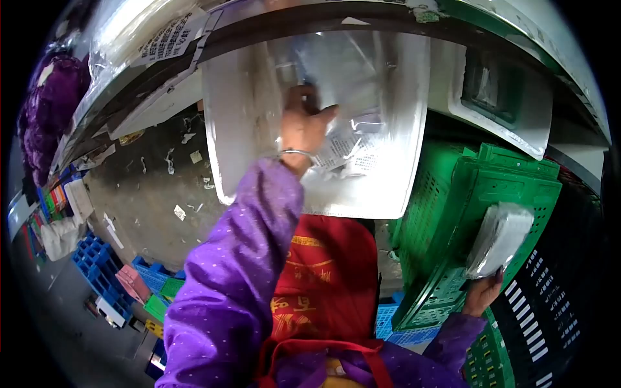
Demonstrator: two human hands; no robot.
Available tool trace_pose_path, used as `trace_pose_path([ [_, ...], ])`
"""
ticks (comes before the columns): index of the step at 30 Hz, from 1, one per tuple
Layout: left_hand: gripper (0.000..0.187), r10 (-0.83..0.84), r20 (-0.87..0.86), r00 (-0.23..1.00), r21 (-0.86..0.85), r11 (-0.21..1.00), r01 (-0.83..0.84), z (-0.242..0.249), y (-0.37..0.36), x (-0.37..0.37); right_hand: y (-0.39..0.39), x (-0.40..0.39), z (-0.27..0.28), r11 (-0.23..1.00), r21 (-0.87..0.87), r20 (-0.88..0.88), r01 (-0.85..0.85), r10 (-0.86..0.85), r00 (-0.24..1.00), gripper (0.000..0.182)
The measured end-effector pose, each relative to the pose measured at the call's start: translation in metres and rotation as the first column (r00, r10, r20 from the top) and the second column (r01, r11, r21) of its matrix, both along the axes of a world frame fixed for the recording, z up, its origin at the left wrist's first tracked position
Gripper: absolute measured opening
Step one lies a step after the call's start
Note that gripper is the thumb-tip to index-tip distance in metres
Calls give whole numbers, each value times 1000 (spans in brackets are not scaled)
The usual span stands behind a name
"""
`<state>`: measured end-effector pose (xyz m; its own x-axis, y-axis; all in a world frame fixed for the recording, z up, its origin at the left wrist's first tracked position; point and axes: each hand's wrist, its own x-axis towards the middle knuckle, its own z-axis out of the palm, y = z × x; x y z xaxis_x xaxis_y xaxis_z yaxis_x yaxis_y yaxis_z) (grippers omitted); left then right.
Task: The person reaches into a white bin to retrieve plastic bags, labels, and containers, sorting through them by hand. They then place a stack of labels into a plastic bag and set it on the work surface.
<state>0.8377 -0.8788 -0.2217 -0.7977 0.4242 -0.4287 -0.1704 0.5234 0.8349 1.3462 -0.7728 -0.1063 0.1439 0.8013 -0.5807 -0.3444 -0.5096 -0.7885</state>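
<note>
L hand [301,126] is in the white box [223,129], over clear plastic bags [349,145] w/ printed text; thumb spread off bent fingers, blurred, can't tell if gripping. R hand [484,291], lower R, has fingers closed on near end of a white wrapped pack [501,236], pack tilted over the green crates [446,226].

Box sits just beyond the red apron [330,278], dark-edged ledge [278,29] at its far side. 2nd white box [542,123] far R, dark green inside. Floor [139,194] on L: grey-brown, dull, w/ paper & plastic scraps. Near L: blue pallets [97,271], pink crate [132,283]. Purple bagged bundle [55,97] far L. Black slotted surface [550,278] along R.
</note>
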Motion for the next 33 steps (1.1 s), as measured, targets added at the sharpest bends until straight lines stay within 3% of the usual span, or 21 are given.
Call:
trace_pose_path([
  [2, 66, -16, -230, 973, -79, 997, -2, -15, 7, 4, -4, -8, 4, 998, -61, 23, 34, -33, 999, 48],
  [3, 67, 105, -340, 934, -123, 980, -154, -14, 10, 4, -5, -12, 5, 995, -91, 36, 48, -45, 998, 48],
  [5, 70, 300, -556, 775, -148, 882, -447, -10, 14, -4, -5, -12, 6, 989, -66, 75, -134, 139, 987, 50],
  [6, 79, 341, -345, 875, -172, 893, -415, -14, 9, -11, -4, -20, 13, 974, -62, 143, -217, 224, 964, 51],
  [8, 81, 217, -279, 935, -290, 910, -298, -22, 1, -22, -4, -19, 17, 951, -9, 318, -308, 295, 901, 47],
  [9, 83, 156, -238, 959, -341, 911, -233, -23, -1, -30, -2, -22, 24, 934, -20, 546, -357, 309, 779, 45],
  [10, 80, 208, -63, 976, -258, 941, -218, -32, -9, -45, 1, -27, 35, 915, -43, 738, -402, 300, 604, 43],
  [11, 78, 183, -42, 982, -242, 952, -188, -42, -9, -54, 2, -31, 42, 894, -76, 881, -442, 268, 390, 41],
  [12, 75, 161, -22, 987, -224, 961, -162, -51, -7, -62, 11, -15, 47, 833, -2, 924, -554, 213, 316, 37],
  [13, 73, 138, 1, 990, -208, 969, -135, -58, -6, -63, 6, -60, 64, 824, 59, 949, -564, 130, 288, 35],
  [14, 71, 194, -138, 971, -68, 976, -205, -20, 3, -47, 5, -110, 76, 724, 116, 950, -680, 119, 289, 34],
  [15, 69, 191, -160, 968, -93, 974, -208, -4, 8, -42, 1, -147, 81, 617, 177, 947, -767, 105, 303, 33],
  [17, 64, 194, -4, 981, 127, 973, -192, 57, 20, -21, -5, -196, 75, 561, 43, 959, -827, 210, 192, 32],
  [18, 68, 156, -248, 956, 144, 982, -123, 49, 43, 14, -9, -219, 66, 523, 26, 935, -852, 289, 206, 32],
  [20, 70, 41, -330, 943, 146, 989, 9, 67, 69, 48, -17, -254, 47, 476, 8, 861, -879, 444, 248, 32],
  [21, 69, -42, -179, 983, 171, 983, 73, 90, 72, 45, -20, -269, 40, 474, 8, 808, -881, 516, 285, 32],
  [24, 66, 99, -308, 946, 121, 991, -64, 89, 73, 47, -24, -296, 37, 403, -22, 752, -915, 609, 251, 34],
  [28, 69, 76, -155, 985, 265, 964, -33, 78, 67, 38, -23, -295, 30, 416, -65, 699, -907, 668, 256, 34],
  [33, 73, 72, -174, 982, 273, 962, -23, 76, 69, 41, -34, -306, 19, 446, -96, 556, -890, 765, 324, 27],
])
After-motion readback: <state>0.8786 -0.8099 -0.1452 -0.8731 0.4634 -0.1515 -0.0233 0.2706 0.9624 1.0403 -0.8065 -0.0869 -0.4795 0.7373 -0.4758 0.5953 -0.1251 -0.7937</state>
